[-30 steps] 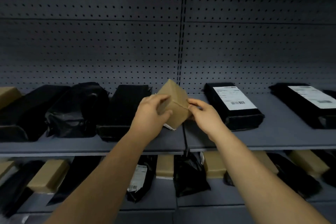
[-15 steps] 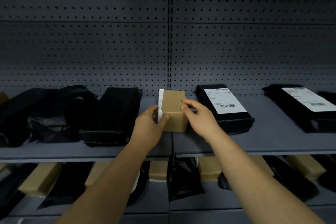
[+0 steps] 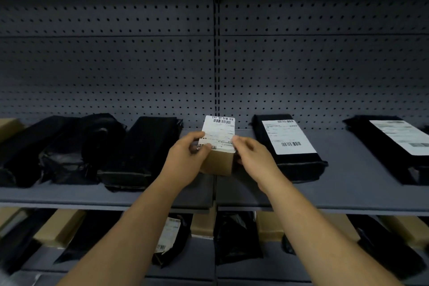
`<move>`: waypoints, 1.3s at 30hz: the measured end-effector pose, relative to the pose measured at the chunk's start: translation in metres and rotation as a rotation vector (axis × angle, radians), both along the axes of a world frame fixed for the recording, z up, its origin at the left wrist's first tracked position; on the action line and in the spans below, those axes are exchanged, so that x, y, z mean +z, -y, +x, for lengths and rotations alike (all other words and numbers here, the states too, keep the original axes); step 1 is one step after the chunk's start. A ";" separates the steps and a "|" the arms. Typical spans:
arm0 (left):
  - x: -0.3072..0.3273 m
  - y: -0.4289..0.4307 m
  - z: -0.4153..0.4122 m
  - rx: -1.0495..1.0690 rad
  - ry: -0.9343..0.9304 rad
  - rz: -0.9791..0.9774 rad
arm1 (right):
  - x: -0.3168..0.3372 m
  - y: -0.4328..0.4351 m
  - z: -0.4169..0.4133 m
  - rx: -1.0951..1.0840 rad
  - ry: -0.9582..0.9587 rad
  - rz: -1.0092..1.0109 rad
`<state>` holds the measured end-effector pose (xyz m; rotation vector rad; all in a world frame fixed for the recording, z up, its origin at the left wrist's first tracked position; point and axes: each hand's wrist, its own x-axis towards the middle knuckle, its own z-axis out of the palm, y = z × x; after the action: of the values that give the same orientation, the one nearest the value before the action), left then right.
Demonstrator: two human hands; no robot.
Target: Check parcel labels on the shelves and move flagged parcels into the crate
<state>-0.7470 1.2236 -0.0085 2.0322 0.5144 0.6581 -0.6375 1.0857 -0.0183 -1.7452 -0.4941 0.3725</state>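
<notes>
Holding box point(image 3: 217, 163) at the shelf point(image 3: 348, 195), label point(image 3: 218, 133) up: left grip point(image 3: 183, 160) and right grip point(image 3: 255, 160) are pinching its sides. Label check is running; crate isn't showing, other parcels point(image 3: 287, 158) are likely waiting unchecked.

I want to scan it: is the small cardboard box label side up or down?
Label side up: the white label covers the cardboard box's top face, barcodes visible.
</notes>
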 end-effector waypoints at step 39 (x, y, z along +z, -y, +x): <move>0.086 -0.018 -0.026 -0.401 -0.072 -0.026 | 0.040 0.039 -0.014 0.136 0.205 0.332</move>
<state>-0.7729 1.2418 0.0776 2.0589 0.1447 0.3351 -0.6519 1.0465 0.0219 -1.4373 -0.7792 0.1936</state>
